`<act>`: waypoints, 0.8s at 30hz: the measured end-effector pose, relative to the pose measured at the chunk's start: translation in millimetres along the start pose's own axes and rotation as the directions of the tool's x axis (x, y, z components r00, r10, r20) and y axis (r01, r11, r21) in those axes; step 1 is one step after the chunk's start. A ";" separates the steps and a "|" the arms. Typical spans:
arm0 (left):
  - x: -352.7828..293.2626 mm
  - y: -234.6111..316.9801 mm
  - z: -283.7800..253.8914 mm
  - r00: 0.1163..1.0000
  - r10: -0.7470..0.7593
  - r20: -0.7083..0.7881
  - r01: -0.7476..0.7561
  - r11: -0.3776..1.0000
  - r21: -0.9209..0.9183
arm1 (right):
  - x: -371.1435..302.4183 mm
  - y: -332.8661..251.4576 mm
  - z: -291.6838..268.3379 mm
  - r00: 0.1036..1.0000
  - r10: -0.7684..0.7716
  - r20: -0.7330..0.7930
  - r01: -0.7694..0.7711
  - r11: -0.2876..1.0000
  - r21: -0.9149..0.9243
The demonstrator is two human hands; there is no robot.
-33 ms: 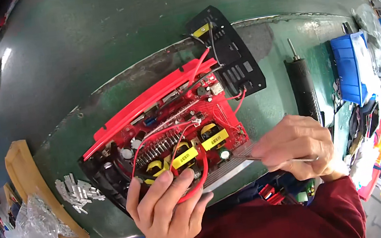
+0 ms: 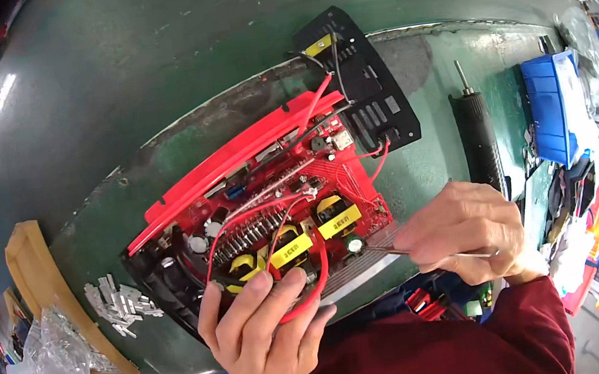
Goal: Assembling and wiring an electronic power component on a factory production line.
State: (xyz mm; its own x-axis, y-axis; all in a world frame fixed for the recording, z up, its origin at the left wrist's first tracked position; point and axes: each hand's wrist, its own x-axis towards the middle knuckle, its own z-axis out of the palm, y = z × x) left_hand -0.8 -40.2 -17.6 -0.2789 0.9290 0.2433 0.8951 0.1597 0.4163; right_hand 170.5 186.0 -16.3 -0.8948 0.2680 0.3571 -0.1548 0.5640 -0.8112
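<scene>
A red circuit board (image 2: 335, 171) lies in a black and red casing on the bench, carrying yellow-wrapped transformers (image 2: 293, 251) and a row of components. My left hand (image 2: 266, 335) rests on the casing's near edge with its fingers stretched out and apart. A thick red wire (image 2: 323, 267) curves down beside its fingertips. My right hand (image 2: 468, 233) is closed on thin metal tweezers (image 2: 383, 250), whose tip points at the board's near right corner, by a small round capacitor (image 2: 355, 245). Whether the tip touches anything, I cannot tell. Wires join the board to a black slotted panel (image 2: 370, 94) behind it.
A black-handled screwdriver (image 2: 475, 133) lies to the right, near a blue bin (image 2: 554, 108). Several small silvery strips (image 2: 122, 305) are piled at the left. Beyond them stands a tan tray (image 2: 46, 273) with clear plastic bags (image 2: 54, 363).
</scene>
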 end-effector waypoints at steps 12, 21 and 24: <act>-5.8 -1.7 -5.5 0.990 -0.035 0.138 0.032 0.999 0.019 | -11.2 8.2 -9.0 0.998 -0.015 -0.068 0.012 0.999 -0.043; 2.8 -0.6 0.7 0.995 0.097 0.038 -0.100 0.991 0.086 | -65.8 -1.7 -13.4 0.905 0.261 -0.335 -0.424 0.614 -0.666; 12.6 9.1 -1.4 0.987 0.157 0.018 -0.158 0.978 0.133 | -90.0 -7.8 -20.7 0.878 0.195 -0.436 -0.465 0.556 -0.688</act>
State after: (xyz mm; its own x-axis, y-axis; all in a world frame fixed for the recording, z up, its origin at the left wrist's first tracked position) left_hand 3.4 -27.6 -9.5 -0.1286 0.9484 0.2899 0.9661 0.0537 0.2527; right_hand 260.9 173.6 -32.6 -0.6335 0.6862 0.3574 0.6187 0.7267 -0.2986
